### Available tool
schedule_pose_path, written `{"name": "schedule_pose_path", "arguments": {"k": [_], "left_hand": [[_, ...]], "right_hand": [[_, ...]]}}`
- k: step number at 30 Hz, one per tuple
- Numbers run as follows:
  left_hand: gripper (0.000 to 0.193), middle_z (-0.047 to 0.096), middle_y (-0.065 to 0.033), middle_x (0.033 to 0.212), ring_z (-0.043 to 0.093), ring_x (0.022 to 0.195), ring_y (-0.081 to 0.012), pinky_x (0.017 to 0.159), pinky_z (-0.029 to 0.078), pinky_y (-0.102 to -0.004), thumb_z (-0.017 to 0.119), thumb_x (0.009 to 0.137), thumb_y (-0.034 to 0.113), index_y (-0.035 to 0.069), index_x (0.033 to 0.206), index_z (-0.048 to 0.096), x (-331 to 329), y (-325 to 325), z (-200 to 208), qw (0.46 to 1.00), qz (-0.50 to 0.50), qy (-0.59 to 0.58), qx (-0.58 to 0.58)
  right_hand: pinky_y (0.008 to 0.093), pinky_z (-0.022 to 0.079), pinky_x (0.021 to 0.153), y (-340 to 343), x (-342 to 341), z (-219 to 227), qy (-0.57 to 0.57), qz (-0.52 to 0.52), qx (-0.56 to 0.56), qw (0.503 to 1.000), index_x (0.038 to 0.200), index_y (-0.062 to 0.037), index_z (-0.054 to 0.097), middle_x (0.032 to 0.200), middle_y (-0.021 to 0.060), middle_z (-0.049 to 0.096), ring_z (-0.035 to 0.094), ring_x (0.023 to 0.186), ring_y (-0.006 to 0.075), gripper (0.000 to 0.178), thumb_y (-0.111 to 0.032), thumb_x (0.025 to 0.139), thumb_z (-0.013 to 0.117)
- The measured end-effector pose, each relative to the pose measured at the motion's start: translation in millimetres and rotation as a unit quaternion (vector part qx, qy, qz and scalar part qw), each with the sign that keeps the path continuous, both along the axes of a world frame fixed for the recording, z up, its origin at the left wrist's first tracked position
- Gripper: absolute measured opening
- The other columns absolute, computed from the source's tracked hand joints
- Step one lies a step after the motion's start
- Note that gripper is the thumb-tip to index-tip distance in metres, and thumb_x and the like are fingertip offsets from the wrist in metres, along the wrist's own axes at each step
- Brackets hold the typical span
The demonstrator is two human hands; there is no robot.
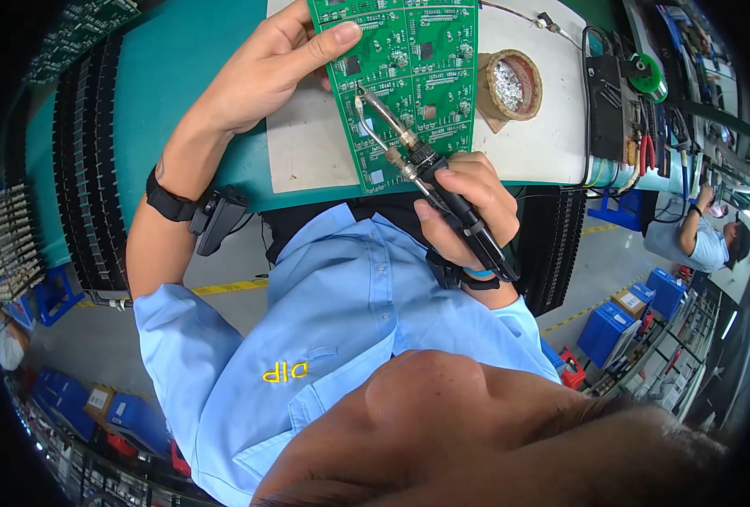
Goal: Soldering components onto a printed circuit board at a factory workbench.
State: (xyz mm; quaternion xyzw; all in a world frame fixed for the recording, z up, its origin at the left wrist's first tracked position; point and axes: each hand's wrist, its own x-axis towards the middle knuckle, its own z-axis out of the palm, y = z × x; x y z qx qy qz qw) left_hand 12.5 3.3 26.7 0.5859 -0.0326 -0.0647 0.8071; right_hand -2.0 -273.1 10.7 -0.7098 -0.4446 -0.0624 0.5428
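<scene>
A green circuit board panel (430,110) with several repeated sections is tilted over the bench. My left hand (286,63) grips its left edge, thumb on top and fingers partly hidden beneath. In my right hand (476,203) is a black soldering iron (451,190), held like a pen. A thin curved metal tube (373,133) runs alongside the iron's shaft. The iron's tip meets or hovers just above the board's left part, near a dark square chip (352,65); contact is too small to tell.
Right of the board stands a round brown-rimmed pot (510,84) of silvery bits. Farther right are a green solder spool (648,78), red-handled pliers (646,150) and cables. Black slotted racks (96,169) line the left. Another person (696,232) works at the far right.
</scene>
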Motion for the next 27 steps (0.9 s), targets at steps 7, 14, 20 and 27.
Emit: {"name": "schedule_pose_path", "arguments": {"k": [7, 14, 20, 27], "left_hand": [[0.041, 0.061, -0.0004, 0.121, 0.055, 0.099, -0.0085, 0.087, 0.047, -0.0263, 0.055, 0.104, 0.018, 0.003, 0.141, 0.047, 46.0, 5.9, -66.7, 0.879, -0.143, -0.422, -0.167], [0.042, 0.06, -0.0019, 0.127, 0.056, 0.107, -0.0103, 0.093, 0.047, -0.0276, 0.054, 0.105, 0.018, 0.002, 0.143, 0.045, 46.6, 3.6, -64.3, 0.879, -0.14, -0.418, -0.182], [0.045, 0.059, -0.0056, 0.135, 0.057, 0.116, -0.0134, 0.1, 0.047, -0.0306, 0.053, 0.105, 0.019, 0.001, 0.145, 0.043, 3.8, 10.7, -8.2, 0.999, -0.025, 0.019, -0.014], [0.045, 0.059, -0.0067, 0.134, 0.059, 0.115, -0.0145, 0.099, 0.048, -0.0319, 0.053, 0.105, 0.023, 0.002, 0.144, 0.045, 2.8, 5.2, -3.7, 0.998, -0.01, 0.033, -0.049]], "right_hand": [[0.0411, 0.051, 0.074, 0.0, -1.9, 0.5, 0.003, 0.0, 0.001, 1.0, 0.109, 0.0043, 0.063, 0.09, 0.0171, 0.067, 0.064, 0.079, 0.031, 0.043, 0.0, 0.069, 0.079], [0.0402, 0.051, 0.073, -4.4, -3.4, 1.6, -0.006, -0.009, 0.006, 1.0, 0.11, 0.0043, 0.063, 0.09, 0.0166, 0.067, 0.064, 0.079, 0.0293, 0.042, -0.001, 0.071, 0.078], [0.0368, 0.051, 0.076, -37.4, 0.6, -5.9, -0.016, -0.113, 0.032, 0.993, 0.116, 0.003, 0.061, 0.097, 0.0154, 0.067, 0.064, 0.083, 0.0269, 0.047, 0.001, 0.072, 0.078], [0.0375, 0.049, 0.086, -51.0, 0.2, -30.0, 0.133, -0.349, 0.017, 0.927, 0.123, 0.003, 0.056, 0.107, 0.0172, 0.064, 0.061, 0.094, 0.0283, 0.05, 0.0, 0.077, 0.077]]}}
